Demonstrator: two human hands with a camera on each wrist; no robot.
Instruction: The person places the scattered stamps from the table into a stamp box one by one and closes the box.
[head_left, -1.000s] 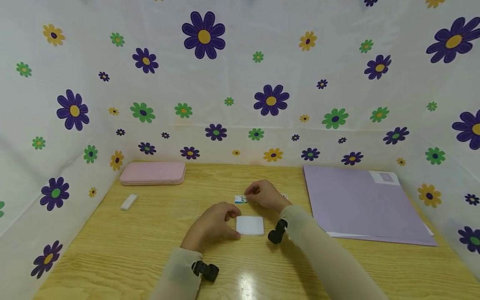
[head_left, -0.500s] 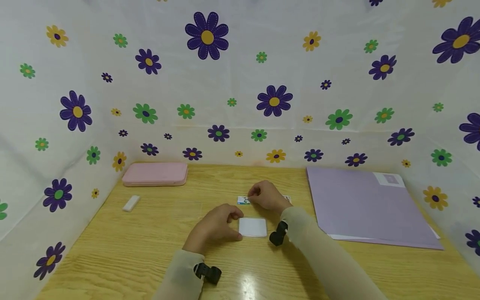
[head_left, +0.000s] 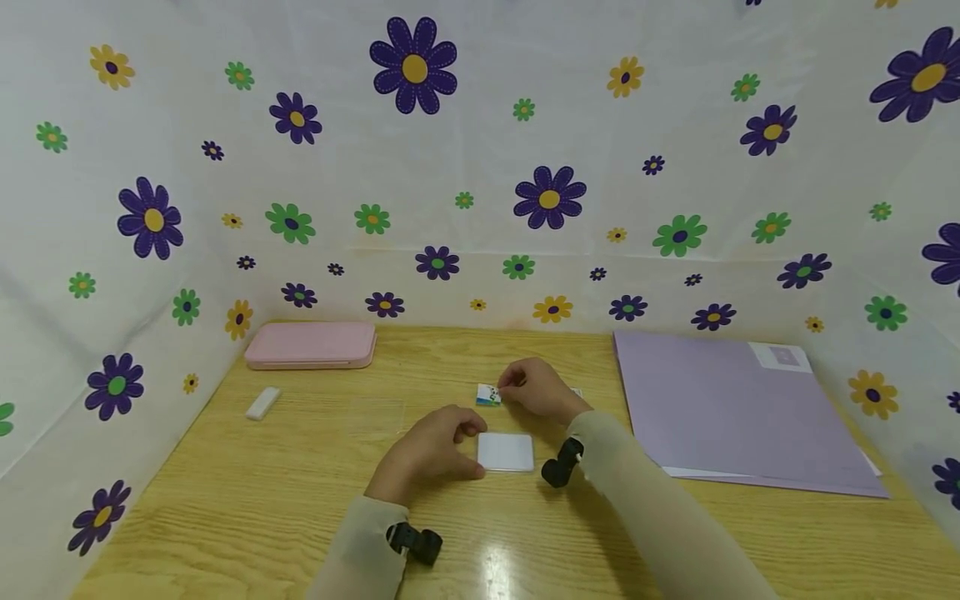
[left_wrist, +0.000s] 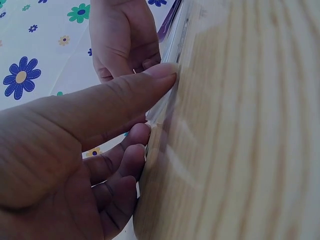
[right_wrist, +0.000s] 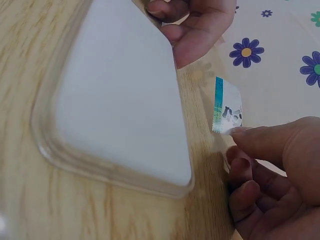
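Note:
My left hand (head_left: 431, 450) holds a shallow clear plastic case (right_wrist: 42, 145) by its left corners, thumb at the near one and a finger at the far one. A white rounded sheet (head_left: 506, 452) fills the case, which lies flat on the table. Just beyond it, my right hand (head_left: 543, 390) pinches the right end of a small printed slip (head_left: 488, 395) between thumb and fingers. In the right wrist view this slip (right_wrist: 227, 107) is white with a blue-green band and a black-and-white picture, and stands tilted up. My right hand hides part of it in the head view.
A thin clear plastic piece (head_left: 375, 417) lies left of the left hand. Further left are a white eraser-like block (head_left: 263, 403) and a pink case (head_left: 311, 346). A purple folder (head_left: 738, 417) with papers lies at the right. Another printed piece (head_left: 577, 392) shows behind the right wrist.
The printed slip's left end has come up from the table and shows more of its face. My left hand and the clear case stay in place.

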